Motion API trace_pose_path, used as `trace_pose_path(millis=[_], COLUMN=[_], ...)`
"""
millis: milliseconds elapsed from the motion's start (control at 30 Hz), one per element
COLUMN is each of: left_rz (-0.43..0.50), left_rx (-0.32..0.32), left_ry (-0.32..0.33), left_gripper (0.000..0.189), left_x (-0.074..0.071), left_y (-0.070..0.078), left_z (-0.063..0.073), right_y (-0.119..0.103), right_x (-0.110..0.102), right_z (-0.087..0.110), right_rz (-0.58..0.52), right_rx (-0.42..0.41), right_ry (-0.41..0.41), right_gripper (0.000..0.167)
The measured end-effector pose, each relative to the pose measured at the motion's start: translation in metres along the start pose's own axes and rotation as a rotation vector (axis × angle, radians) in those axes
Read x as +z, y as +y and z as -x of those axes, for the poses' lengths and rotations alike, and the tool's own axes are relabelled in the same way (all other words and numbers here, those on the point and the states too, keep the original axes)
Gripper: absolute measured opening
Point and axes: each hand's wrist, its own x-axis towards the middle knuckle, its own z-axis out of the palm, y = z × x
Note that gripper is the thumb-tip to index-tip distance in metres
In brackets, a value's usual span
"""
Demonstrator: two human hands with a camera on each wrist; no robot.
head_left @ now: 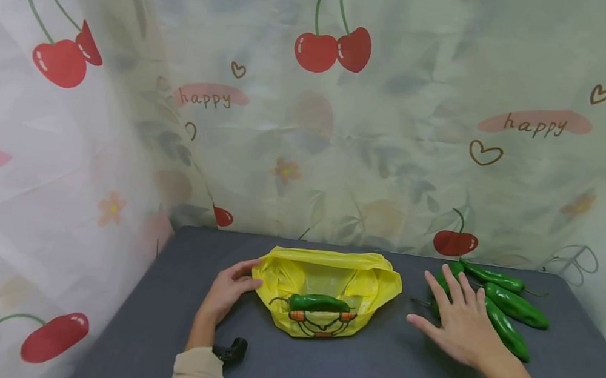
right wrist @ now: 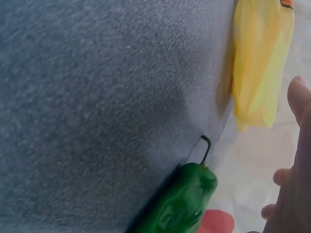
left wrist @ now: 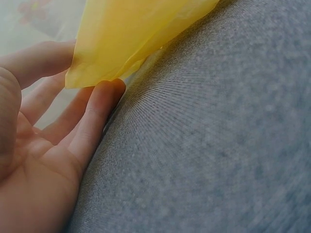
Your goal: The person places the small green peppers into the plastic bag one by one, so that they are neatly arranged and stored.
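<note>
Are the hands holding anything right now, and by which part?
The left hand holds the yellow bag at its left edge. The right hand, fingers spread beside the green peppers, holds nothing.

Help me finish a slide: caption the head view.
Left hand at the edge of a yellow bag with one green pepper; right hand spread over the other peppers.

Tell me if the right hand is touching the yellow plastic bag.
Apart: the head view shows bare dark tabletop between the right hand and the yellow plastic bag.
</note>
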Motion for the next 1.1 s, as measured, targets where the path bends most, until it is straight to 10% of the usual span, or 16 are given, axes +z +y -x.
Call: trace_pose_path(millis=[1100], left_rz=[0.006], left_rx=[-0.004], left_ry=[-0.011], left_gripper=[0.054], left_x=[0.000], left_y=[0.000], left_z=[0.000], right_y=[0.036], right_x=[0.011], right_z=[0.024], right_rz=[-0.037], right_rx=[0.101], right_ry=[-0.024], right_gripper=[0.106])
